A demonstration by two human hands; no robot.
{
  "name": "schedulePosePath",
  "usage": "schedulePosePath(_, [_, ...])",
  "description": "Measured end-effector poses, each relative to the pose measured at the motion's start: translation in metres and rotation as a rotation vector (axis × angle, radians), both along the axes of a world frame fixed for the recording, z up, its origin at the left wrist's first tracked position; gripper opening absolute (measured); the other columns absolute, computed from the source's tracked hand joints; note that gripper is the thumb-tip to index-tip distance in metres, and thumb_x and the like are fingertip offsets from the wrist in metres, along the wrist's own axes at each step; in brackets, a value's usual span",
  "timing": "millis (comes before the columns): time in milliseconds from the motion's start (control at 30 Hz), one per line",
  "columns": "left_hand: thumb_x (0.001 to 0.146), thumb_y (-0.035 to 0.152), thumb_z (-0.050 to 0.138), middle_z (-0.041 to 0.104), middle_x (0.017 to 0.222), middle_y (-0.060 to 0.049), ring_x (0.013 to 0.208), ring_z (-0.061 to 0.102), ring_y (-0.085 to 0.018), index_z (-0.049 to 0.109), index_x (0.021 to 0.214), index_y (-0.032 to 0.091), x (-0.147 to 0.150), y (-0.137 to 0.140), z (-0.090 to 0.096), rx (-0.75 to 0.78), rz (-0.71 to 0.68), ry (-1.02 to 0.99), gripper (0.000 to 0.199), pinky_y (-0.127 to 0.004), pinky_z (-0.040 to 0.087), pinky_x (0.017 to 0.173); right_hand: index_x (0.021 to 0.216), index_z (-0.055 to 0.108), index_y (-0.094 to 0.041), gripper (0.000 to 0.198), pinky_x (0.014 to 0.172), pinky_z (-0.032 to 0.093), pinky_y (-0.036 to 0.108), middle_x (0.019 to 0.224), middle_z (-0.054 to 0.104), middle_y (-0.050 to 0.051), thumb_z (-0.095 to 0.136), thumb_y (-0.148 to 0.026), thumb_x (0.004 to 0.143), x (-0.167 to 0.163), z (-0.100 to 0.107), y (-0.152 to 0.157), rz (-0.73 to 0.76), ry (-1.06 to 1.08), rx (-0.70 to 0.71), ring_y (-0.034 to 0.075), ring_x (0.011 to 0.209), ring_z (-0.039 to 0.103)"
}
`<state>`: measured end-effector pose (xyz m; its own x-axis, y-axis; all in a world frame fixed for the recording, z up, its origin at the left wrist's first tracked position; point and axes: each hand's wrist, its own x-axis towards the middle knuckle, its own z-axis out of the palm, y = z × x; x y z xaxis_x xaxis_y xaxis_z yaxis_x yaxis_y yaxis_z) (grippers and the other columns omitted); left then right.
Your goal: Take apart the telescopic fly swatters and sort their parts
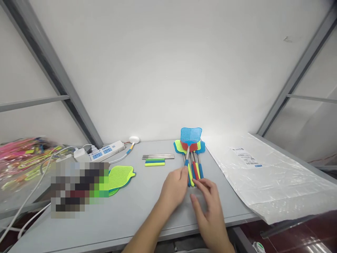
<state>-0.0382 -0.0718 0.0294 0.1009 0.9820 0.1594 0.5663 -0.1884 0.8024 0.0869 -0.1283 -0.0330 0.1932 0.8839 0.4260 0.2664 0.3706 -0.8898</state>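
My left hand (pixel 173 186) is closed round the handle of a blue fly swatter (pixel 191 135), whose mesh head points toward the wall. Beneath and beside it lies a group of assembled fly swatters (pixel 195 169) with yellow-green, red and blue heads, metal shafts and coloured grips. My right hand (pixel 210 211) is at the lower ends of those grips, its thumb and fingers apart. Whether its fingertips touch a grip I cannot tell. Left of the group are thin metal rods (pixel 158 156) and loose green, blue and yellow-green grips (pixel 154 162).
Loose swatter heads (pixel 119 177) lie on the grey table (pixel 126 218) at left, beside a blurred-out patch. Behind are a power strip (pixel 106 151) and cables. A bag of colourful items (pixel 23 158) sits far left. A white plastic bag (pixel 263 179) overhangs the right edge.
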Motion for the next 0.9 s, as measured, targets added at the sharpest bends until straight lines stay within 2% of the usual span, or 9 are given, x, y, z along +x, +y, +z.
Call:
schedulePosePath(67, [0.096,0.044,0.033,0.061,0.060,-0.006,0.058,0.055,-0.022,0.053,0.056,0.022,0.003,0.019,0.002,-0.012,0.039,0.089,0.050,-0.030,0.034,0.056,0.120,0.067,-0.027,0.036,0.103,0.036,0.048,0.120,0.054,0.012,0.063,-0.039,0.086,0.017,-0.004,0.008,-0.165,-0.132,0.039,0.029,0.115,0.050])
schedulePosePath(133, [0.095,0.044,0.036,0.063,0.061,-0.009,0.059,0.058,-0.024,0.055,0.055,0.021,0.006,0.033,0.001,-0.054,0.058,0.161,0.049,-0.031,0.035,0.057,0.121,0.065,-0.024,0.037,0.101,0.036,0.051,0.119,0.055,0.013,0.058,-0.042,0.089,0.031,-0.007,0.016,-0.258,-0.256,0.026,0.030,0.115,0.050])
schedulePosePath(333, [0.096,0.043,0.027,0.072,0.082,-0.014,0.074,0.066,-0.028,0.064,0.069,0.019,0.015,0.045,-0.001,-0.161,0.043,0.381,0.052,-0.033,0.041,0.061,0.132,0.054,-0.025,0.042,0.101,0.037,0.051,0.134,0.050,0.013,0.046,-0.043,0.095,0.031,-0.010,0.021,-0.230,-0.645,-0.092,0.030,0.125,0.045])
schedulePosePath(600, [0.096,0.039,0.022,0.073,0.092,-0.015,0.086,0.068,-0.029,0.070,0.084,0.017,0.028,0.052,-0.001,-0.182,0.030,0.574,0.054,-0.035,0.046,0.069,0.133,0.051,-0.025,0.043,0.101,0.038,0.049,0.135,0.050,0.012,0.044,-0.045,0.096,0.029,-0.007,0.020,-0.221,-0.716,-0.119,0.029,0.126,0.045])
schedulePosePath(900, [0.093,0.033,0.033,0.073,0.088,-0.015,0.087,0.069,-0.030,0.072,0.084,0.018,0.043,0.054,-0.003,-0.144,-0.026,0.716,0.043,-0.036,0.048,0.071,0.135,0.051,-0.024,0.045,0.101,0.038,0.050,0.136,0.051,0.013,0.042,-0.045,0.096,0.028,-0.005,0.019,-0.201,-0.728,-0.146,0.030,0.126,0.045])
